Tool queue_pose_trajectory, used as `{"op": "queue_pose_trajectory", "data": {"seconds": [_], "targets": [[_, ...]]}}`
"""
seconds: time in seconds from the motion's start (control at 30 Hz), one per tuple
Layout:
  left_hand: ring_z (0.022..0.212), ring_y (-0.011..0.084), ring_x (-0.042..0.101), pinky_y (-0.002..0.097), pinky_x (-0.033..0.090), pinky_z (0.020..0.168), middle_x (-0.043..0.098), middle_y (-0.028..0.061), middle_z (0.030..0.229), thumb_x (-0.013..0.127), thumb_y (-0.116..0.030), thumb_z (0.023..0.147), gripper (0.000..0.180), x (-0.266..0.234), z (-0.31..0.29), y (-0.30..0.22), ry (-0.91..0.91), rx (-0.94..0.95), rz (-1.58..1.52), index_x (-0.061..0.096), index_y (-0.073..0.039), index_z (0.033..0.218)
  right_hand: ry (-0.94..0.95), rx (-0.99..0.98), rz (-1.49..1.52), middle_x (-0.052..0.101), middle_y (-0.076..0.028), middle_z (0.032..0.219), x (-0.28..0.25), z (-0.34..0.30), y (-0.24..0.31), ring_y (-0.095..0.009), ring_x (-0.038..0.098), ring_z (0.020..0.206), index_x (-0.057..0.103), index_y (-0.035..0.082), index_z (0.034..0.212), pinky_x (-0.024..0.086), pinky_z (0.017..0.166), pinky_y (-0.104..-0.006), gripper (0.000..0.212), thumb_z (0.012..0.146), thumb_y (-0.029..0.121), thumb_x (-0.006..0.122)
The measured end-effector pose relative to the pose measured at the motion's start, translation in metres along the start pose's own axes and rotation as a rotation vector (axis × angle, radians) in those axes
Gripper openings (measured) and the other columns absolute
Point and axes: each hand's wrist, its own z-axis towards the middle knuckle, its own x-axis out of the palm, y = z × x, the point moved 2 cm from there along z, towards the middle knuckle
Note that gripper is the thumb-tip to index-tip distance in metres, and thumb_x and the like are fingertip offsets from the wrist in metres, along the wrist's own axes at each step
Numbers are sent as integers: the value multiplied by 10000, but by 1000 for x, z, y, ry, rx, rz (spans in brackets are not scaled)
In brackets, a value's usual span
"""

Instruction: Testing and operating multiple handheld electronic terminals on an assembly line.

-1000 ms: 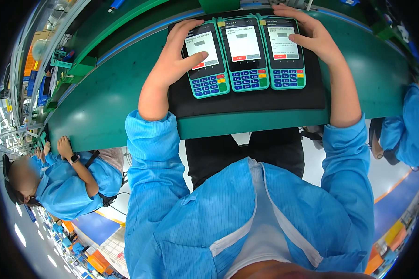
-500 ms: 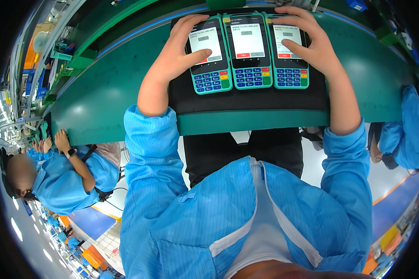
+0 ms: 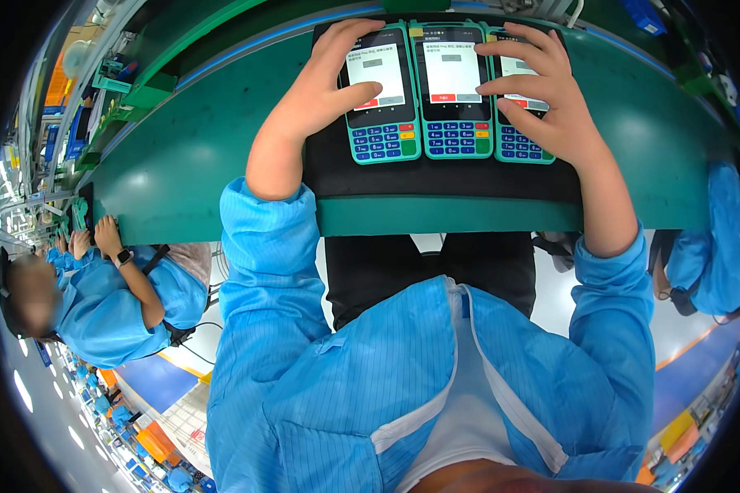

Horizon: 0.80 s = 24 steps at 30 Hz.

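Three teal-edged handheld payment terminals lie side by side, face up with lit white screens: a left terminal [image 3: 384, 141], a middle terminal [image 3: 457, 140] and a right terminal [image 3: 524, 148]. My left hand [image 3: 316, 94] is spread over the left terminal. Its fingertips lie along the top left edge and its thumb is over the lower screen, by the red button. My right hand [image 3: 555, 99] lies across the right terminal with fingers apart, hiding much of its screen. Two of its fingertips reach the right edge of the middle terminal's screen. Whether they touch it, I cannot tell.
Under the terminals is a black mat [image 3: 436, 185] on a green workbench [image 3: 214, 156]. A green rail [image 3: 214, 33] runs behind at the left. On the left, a person in blue [image 3: 131, 304] has hands at the bench edge; another blue sleeve [image 3: 722, 238] shows at the right.
My right hand has shifted lower, and its fingers now reach toward the middle terminal. The terminals appear slightly further right in view. My left hand keeps its place on the left terminal.
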Motion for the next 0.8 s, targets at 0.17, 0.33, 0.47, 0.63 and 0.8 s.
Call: {"op": "queue_pose_trajectory", "data": {"seconds": [0.17,0.33,0.47,0.63,0.8], "targets": [[1277,276,362,339,313,1045,381,128,1356,558,-130,670,651,-1,0,-2,7,-3,-12,447,-96,1311,-22,1,38,557,16,1235,0,0,-5,-282,346,1283,711,190,845,149,1091,-523,133,754,139,629],[1290,271,351,340,305,1052,382,125,1363,539,-121,667,648,-2,0,0,6,1,-41,452,-97,1308,-56,6,187,553,-67,1242,-6,5,-11,-294,376,1264,685,110,937,297,1044,-421,245,726,73,566],[1294,270,345,342,290,1061,385,125,1362,542,-120,661,652,-2,-4,0,-1,-7,-49,454,-97,1307,-48,130,431,464,-101,1331,-1,2,-25,-283,370,1273,641,87,1054,277,1060,-395,348,726,85,524],[1299,273,334,347,274,1069,383,124,1362,555,-122,648,666,1,3,-4,17,-7,-27,454,-97,1306,-424,-874,1030,286,-189,1400,39,18,-73,-325,289,1296,462,35,1249,248,1055,-401,572,682,49,539],[1297,274,334,348,273,1069,378,125,1362,559,-125,645,672,0,-3,-1,8,-27,-41,451,-100,1308,211,269,574,143,-221,1476,-21,3,-25,-371,146,1375,471,49,1272,177,1093,-446,621,654,50,535]]}}
